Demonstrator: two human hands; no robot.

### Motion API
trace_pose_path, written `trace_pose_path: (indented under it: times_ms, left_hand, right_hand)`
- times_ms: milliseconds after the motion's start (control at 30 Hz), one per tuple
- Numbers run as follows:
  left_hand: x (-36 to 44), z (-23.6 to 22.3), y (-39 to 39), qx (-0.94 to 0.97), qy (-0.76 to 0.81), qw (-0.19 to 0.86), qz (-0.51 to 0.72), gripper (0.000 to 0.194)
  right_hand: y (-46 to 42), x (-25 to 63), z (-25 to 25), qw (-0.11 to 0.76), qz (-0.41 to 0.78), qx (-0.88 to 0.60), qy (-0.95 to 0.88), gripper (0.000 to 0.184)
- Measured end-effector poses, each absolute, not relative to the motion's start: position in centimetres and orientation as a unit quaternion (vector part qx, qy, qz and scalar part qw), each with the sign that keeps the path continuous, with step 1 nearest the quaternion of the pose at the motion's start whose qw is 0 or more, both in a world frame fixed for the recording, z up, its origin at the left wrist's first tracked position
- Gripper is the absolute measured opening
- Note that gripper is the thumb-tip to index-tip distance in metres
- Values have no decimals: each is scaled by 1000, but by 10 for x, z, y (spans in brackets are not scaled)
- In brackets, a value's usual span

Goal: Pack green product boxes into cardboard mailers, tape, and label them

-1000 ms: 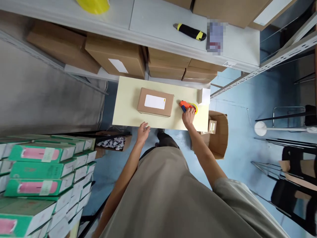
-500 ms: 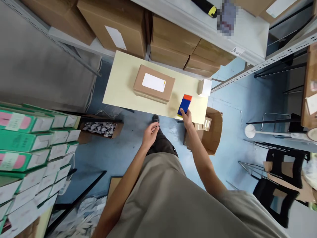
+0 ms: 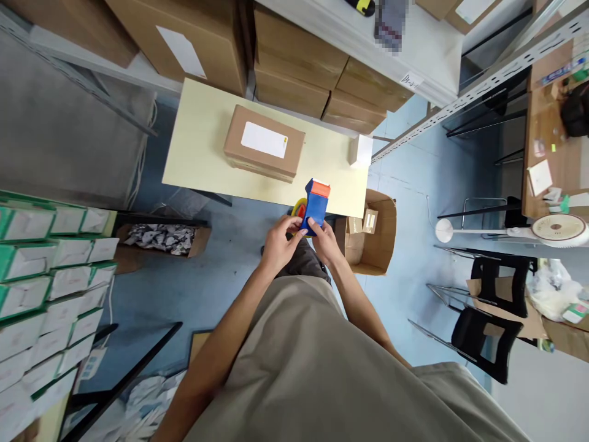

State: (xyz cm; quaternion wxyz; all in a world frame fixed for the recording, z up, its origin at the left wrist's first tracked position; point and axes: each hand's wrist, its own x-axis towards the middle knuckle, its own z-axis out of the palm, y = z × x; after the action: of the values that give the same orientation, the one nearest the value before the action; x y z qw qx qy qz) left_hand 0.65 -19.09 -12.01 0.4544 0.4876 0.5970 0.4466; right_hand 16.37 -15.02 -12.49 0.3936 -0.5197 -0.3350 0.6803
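A blue tape dispenser with an orange front and a yellow ring on its left side is held up in front of my body, near the table's front edge. Wrapped around its lower right part is my right hand. My left hand grips it from the left, fingertips by the yellow and red part. On the pale yellow table lies a closed brown cardboard box with a white label on top, apart from both hands.
A small white box stands at the table's right end. Below it, an open carton sits on the floor. Shelving with large cartons rises behind. Stacked green and white boxes are at left, black chairs at right.
My right hand has brought the tape dispenser from over the table toward my body and left. My left hand has come up and taken hold of it too. The view has turned slightly right.
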Motion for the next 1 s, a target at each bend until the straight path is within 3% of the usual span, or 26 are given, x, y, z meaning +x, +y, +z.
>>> trace_pose_path:
  times_ms: [233, 400, 533, 633, 800, 1000]
  left_hand:
    - [-3, -115, -180, 508, 612, 486, 362, 17]
    - [-27, -115, -137, 444, 625, 501, 403, 55]
    - [-44, -93, -87, 473, 589, 531, 383, 63]
    - [-48, -67, -52, 510, 564, 550, 345, 59]
    - [-41, -37, -11, 547, 542, 553, 317, 40]
    - [-27, -15, 7, 588, 560, 472, 343, 23]
  right_hand:
    - [-136, 178, -139, 301, 760, -507, -274, 63]
    - [-116, 195, -137, 269, 717, -512, -390, 58]
    - [-81, 215, -129, 223, 655, -509, -512, 54]
    - [-48, 229, -125, 195, 597, -478, -615, 52]
    - [5, 251, -125, 169, 512, -394, -744, 32]
    - [45, 270, -120, 126, 433, -333, -828, 6]
